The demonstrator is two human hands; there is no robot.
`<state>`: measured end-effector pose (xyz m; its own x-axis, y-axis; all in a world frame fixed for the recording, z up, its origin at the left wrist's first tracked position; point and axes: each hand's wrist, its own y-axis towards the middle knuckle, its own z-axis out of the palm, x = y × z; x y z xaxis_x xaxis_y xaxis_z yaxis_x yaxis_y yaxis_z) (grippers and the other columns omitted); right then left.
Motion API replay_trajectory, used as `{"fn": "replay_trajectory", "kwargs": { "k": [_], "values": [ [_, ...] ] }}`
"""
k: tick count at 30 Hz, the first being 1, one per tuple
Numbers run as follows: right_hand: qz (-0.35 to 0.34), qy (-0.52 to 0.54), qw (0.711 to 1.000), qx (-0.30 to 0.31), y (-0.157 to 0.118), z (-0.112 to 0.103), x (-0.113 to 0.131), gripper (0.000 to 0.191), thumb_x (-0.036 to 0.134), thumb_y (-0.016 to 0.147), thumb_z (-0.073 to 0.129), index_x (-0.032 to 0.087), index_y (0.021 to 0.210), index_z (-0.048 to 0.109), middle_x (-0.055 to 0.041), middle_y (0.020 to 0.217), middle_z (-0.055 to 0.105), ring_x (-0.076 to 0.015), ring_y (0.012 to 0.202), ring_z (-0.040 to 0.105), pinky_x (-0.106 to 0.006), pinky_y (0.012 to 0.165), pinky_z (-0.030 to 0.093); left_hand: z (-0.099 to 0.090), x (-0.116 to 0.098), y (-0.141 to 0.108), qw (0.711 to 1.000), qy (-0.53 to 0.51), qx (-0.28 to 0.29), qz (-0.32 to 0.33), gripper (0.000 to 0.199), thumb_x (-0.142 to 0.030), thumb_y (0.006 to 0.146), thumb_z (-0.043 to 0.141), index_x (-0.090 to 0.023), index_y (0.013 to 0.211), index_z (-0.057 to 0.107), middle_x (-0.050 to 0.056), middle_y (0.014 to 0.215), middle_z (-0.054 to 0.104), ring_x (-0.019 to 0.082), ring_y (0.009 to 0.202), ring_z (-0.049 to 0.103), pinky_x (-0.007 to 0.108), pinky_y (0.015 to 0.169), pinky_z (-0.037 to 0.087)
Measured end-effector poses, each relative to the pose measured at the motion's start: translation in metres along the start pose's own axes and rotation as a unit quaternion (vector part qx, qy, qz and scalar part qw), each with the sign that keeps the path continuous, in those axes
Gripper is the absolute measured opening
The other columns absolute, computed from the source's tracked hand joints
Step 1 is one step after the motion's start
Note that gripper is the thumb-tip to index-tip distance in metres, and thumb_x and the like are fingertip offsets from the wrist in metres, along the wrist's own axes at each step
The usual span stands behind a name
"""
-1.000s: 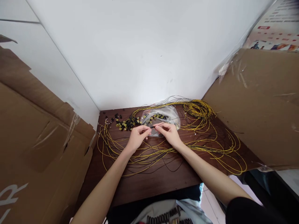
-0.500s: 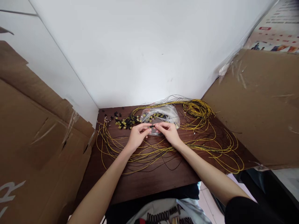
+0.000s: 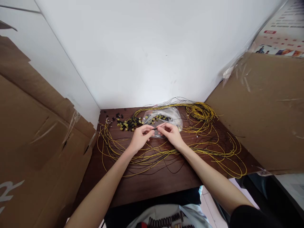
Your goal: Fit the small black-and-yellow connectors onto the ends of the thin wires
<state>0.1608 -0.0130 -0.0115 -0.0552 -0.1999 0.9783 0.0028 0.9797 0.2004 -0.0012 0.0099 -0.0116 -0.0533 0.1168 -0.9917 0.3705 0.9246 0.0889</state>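
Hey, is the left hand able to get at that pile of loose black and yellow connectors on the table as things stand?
Probably yes. The connector pile lies just beyond and left of the left hand with only flat yellow wires between, though that hand is pinching a small dark piece together with the right hand.

Both forearms reach forward; left hand [image 3: 140,137] and right hand [image 3: 171,135] meet fingertip to fingertip, pinched, above the surface [image 3: 152,183].

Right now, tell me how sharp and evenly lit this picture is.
Head view: soft, even light, no hard shadows; wide-angle bending at the edges; hands and wires sharp; glare on the bag; tiny connectors hard to resolve.
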Motion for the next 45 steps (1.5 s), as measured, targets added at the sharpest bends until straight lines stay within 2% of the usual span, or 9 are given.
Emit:
{"fn": "replay_trajectory", "kwargs": {
  "k": [7, 15, 23, 29, 33, 39, 45],
  "values": [
    [0.023, 0.034, 0.998, -0.041, 0.001, -0.001, 0.002, 0.024, 0.039, 0.068, 0.068, 0.016, 0.074, 0.066, -0.0041, 0.078, 0.066, -0.0121, 0.058, 0.057, -0.024, 0.053, 0.046, 0.001, -0.007, -0.001, 1.0, 0.012, 0.011, -0.012, 0.026, -0.032, 0.072, 0.062, -0.012, 0.088, 0.062, 0.004, 0.068, 0.064, 0.011, 0.055, 0.054, 0.021, 0.046, 0.042],
    [0.019, 0.057, 0.998, -0.02, 0.0, 0.001, 0.002, 0.024, 0.039, 0.067, 0.069, 0.016, 0.074, 0.066, -0.0032, 0.078, 0.065, -0.011, 0.058, 0.058, -0.023, 0.053, 0.046, 0.0, -0.012, -0.001, 1.0, 0.004, 0.013, -0.016, 0.018, -0.027, 0.071, 0.06, -0.013, 0.082, 0.058, 0.001, 0.065, 0.063, 0.007, 0.045, 0.047, 0.021, 0.046, 0.041],
    [0.031, 0.096, 0.992, -0.079, 0.003, -0.004, 0.005, 0.027, 0.039, 0.066, 0.07, 0.015, 0.076, 0.066, -0.0026, 0.073, 0.065, -0.0099, 0.056, 0.057, -0.022, 0.052, 0.045, -0.001, -0.01, 0.001, 0.999, -0.02, 0.009, -0.023, 0.02, -0.027, 0.07, 0.062, -0.013, 0.081, 0.055, 0.0, 0.064, 0.062, 0.007, 0.044, 0.047, 0.021, 0.046, 0.04],
    [0.022, 0.05, 0.998, -0.019, 0.002, -0.003, 0.002, 0.025, 0.039, 0.071, 0.067, 0.016, 0.081, 0.067, -0.0034, 0.075, 0.067, -0.0112, 0.058, 0.059, -0.023, 0.054, 0.046, -0.001, -0.012, 0.0, 0.999, -0.024, 0.006, -0.029, 0.023, -0.03, 0.069, 0.063, -0.012, 0.083, 0.058, 0.0, 0.062, 0.062, 0.007, 0.045, 0.048, 0.021, 0.048, 0.041],
    [0.027, 0.029, 0.999, 0.013, 0.001, -0.002, 0.001, 0.024, 0.038, 0.069, 0.069, 0.015, 0.079, 0.067, -0.0029, 0.065, 0.066, -0.0141, 0.06, 0.062, -0.025, 0.057, 0.048, -0.001, -0.012, 0.0, 0.999, -0.019, 0.007, -0.032, 0.023, -0.029, 0.069, 0.064, -0.012, 0.084, 0.059, 0.001, 0.062, 0.063, 0.007, 0.046, 0.048, 0.022, 0.048, 0.041],
    [0.073, 0.125, 0.99, 0.006, 0.002, -0.001, 0.002, 0.031, 0.044, 0.069, 0.068, 0.014, 0.072, 0.062, -0.0051, 0.069, 0.069, -0.0134, 0.062, 0.065, -0.022, 0.057, 0.05, -0.003, -0.007, 0.001, 0.999, -0.021, 0.025, -0.027, 0.03, -0.032, 0.069, 0.065, -0.011, 0.089, 0.061, 0.004, 0.067, 0.065, 0.011, 0.054, 0.055, 0.022, 0.047, 0.043],
    [0.117, 0.198, 0.973, -0.007, 0.002, -0.001, 0.003, 0.035, 0.048, 0.069, 0.067, 0.015, 0.075, 0.057, -0.0048, 0.068, 0.07, -0.0118, 0.056, 0.065, -0.02, 0.054, 0.05, -0.003, -0.012, 0.0, 0.999, -0.016, 0.024, -0.031, 0.03, -0.033, 0.068, 0.066, -0.011, 0.088, 0.061, 0.004, 0.066, 0.065, 0.01, 0.051, 0.054, 0.022, 0.048, 0.043]
  ]
}}
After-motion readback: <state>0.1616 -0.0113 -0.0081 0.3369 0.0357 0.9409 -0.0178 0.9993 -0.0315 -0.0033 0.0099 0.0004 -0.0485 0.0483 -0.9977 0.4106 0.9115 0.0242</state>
